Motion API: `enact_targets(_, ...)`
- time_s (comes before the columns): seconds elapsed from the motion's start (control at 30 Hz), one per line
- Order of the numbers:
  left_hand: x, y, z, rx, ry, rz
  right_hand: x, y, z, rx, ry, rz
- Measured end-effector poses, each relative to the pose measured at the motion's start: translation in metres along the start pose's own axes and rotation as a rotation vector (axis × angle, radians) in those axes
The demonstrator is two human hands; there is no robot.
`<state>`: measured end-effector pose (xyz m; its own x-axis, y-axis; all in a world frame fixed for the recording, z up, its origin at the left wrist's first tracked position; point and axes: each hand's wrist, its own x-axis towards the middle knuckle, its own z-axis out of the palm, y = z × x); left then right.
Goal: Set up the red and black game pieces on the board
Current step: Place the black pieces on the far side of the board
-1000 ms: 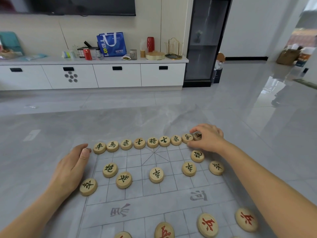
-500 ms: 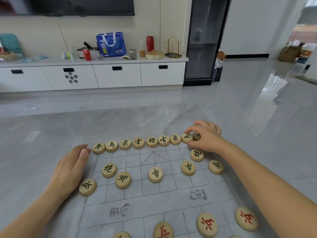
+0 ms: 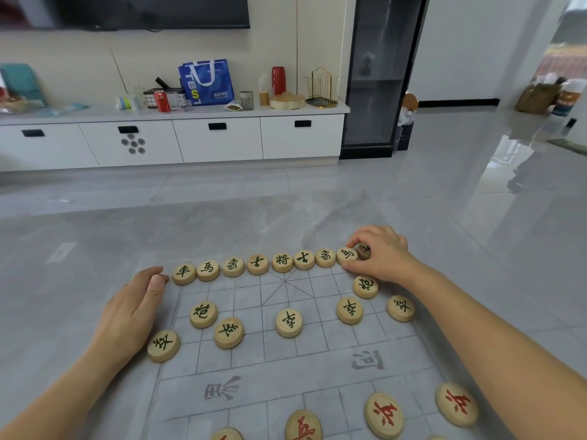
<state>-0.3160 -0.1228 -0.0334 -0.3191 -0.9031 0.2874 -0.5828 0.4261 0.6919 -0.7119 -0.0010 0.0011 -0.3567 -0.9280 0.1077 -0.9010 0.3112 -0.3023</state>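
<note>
Left hand (image 3: pixel 133 312): flat at the board's left edge, fingers loosely straight, holding nothing; thumb tip just beside the row's first disc.
Board (image 3: pixel 273 369): thin gridded sheet on grey floor tile.
Black pieces (image 3: pixel 282 262): judged light, stiff and smooth, likely to slide on the sheet; best pinched at the rim. Pale round wooden discs with dark characters; far row nearly full, two looser rows in front.
Right hand (image 3: pixel 381 255): fingers curled round the end piece (image 3: pixel 365 250) at the row's right corner.
Red pieces (image 3: pixel 383 415): near edge, red characters.
</note>
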Motion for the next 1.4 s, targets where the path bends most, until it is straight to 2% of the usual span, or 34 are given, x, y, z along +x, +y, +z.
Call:
enact_targets(0.63,0.002,-0.003,0.0,0.023,-0.003,-0.004,-0.002,0.007,0.002,0.047,0.034,-0.019)
enact_targets(1.0,0.001,-0.003,-0.001,0.019,-0.015,-0.009,-0.008,0.03,-0.009,0.026,-0.036,0.077)
enact_targets(1.23,0.002,-0.004,0.0,0.03,-0.01,-0.013,-0.009,0.032,-0.01,-0.058,0.017,0.106)
enact_targets(1.4,0.002,-0.003,-0.001,0.034,-0.013,-0.018,-0.01,0.031,-0.009,-0.03,-0.01,0.091)
